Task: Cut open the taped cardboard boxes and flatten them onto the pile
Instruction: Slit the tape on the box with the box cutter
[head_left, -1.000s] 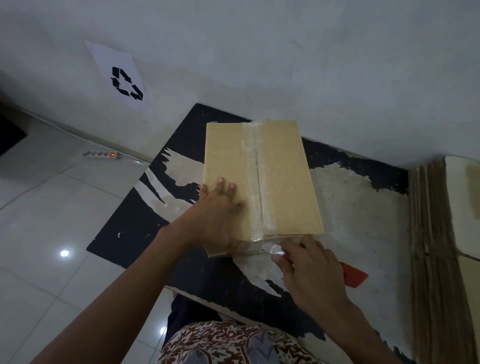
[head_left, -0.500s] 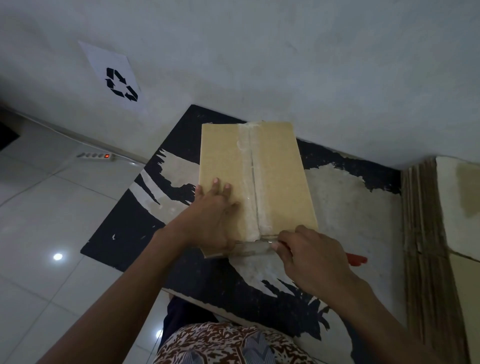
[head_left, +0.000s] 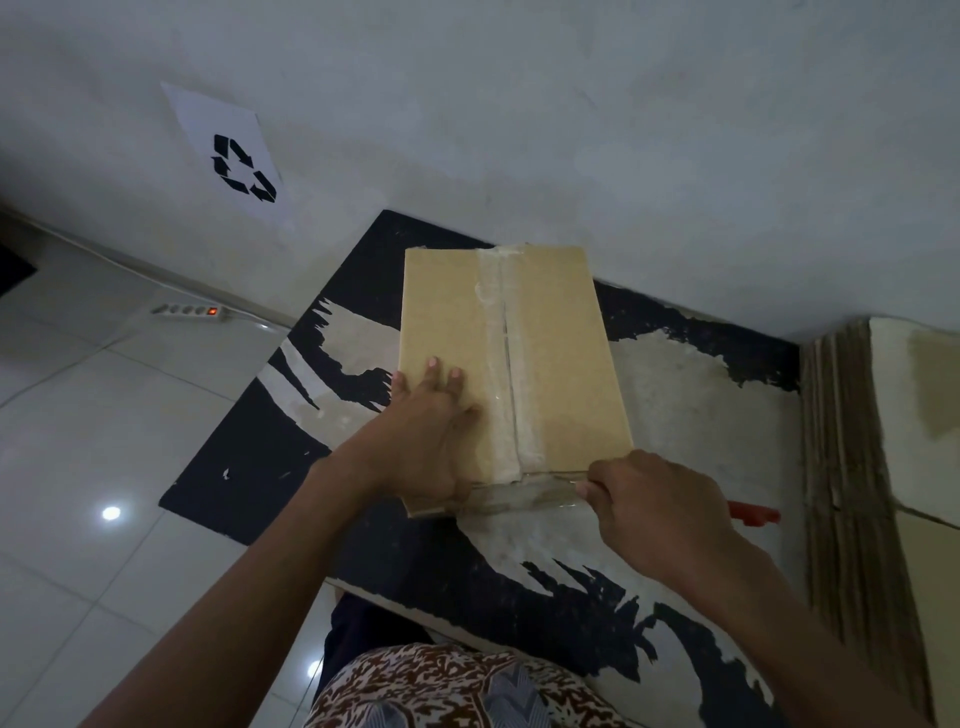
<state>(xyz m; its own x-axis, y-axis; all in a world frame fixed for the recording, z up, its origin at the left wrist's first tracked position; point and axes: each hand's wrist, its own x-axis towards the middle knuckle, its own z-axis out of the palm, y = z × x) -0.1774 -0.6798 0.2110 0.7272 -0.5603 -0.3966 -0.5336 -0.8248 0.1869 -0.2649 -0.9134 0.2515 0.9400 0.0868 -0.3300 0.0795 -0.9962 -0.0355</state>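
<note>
Head view: your left hand (head_left: 423, 441) lies flat, steadying the box (head_left: 511, 358); your right hand (head_left: 657, 512) pinches the tape (head_left: 524, 496) to peel it.

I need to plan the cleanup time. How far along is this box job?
Done: flattened cardboard pile stands at right. In hand: left hand presses the box; right hand pulls tape off its near edge. Left: top seam tape remains, box unflattened.
</note>
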